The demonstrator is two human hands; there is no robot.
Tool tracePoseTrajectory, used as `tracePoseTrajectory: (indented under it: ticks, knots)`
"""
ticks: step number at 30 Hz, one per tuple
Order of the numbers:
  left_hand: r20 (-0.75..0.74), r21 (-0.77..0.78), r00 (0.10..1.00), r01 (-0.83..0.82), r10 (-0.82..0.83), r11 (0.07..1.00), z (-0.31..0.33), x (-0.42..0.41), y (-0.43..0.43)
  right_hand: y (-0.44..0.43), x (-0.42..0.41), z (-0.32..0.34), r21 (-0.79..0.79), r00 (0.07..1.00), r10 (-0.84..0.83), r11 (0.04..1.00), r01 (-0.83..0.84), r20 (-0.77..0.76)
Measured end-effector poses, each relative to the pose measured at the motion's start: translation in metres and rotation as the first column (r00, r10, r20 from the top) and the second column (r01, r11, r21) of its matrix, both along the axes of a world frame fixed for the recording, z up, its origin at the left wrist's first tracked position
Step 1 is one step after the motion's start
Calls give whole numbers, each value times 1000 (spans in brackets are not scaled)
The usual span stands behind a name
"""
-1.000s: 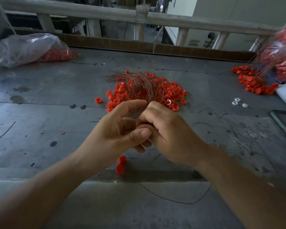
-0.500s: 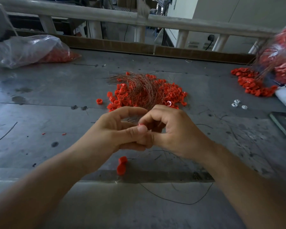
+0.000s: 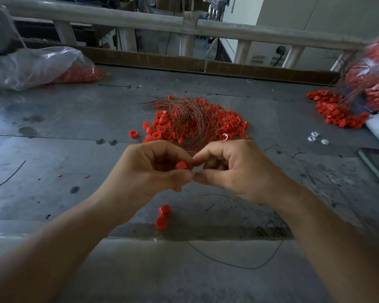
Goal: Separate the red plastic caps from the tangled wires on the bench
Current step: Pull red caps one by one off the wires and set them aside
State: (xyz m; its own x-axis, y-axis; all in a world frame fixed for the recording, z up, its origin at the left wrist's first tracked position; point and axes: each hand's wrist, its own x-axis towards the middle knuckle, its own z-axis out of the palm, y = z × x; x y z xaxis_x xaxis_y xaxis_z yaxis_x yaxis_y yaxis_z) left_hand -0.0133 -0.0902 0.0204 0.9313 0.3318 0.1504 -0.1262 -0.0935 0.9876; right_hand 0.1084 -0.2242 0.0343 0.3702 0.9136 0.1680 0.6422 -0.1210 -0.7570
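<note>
Fingertips of the right hand pinch something too thin to make out, touching the left hand, which grips one red cap. Behind them on the bench, red caps lie heaped under tangled coppery wires.

A clear plastic bag lies back left, white pieces at right.

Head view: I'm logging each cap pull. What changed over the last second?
The left hand and right hand have drawn apart, exposing a red cap that the left pinches; the right pinches a fine wire beside it. The tangled pile and two loose caps stayed put.
</note>
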Motion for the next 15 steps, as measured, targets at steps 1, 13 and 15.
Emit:
tracePoseTrajectory:
  ticks: [1,13,15]
  knots:
    - [-5,-2,999,-34,34,999,1,1,0,-1,2,1,-15,1000,-6,1000,6,11]
    - [-88,-136,987,-146,135,980,8,-2,16,-16,19,19,-127,996,10,992,2,94]
    - [-162,24,978,-130,132,991,5,-3,18,-18,21,20,-204,996,35,979,-18,82]
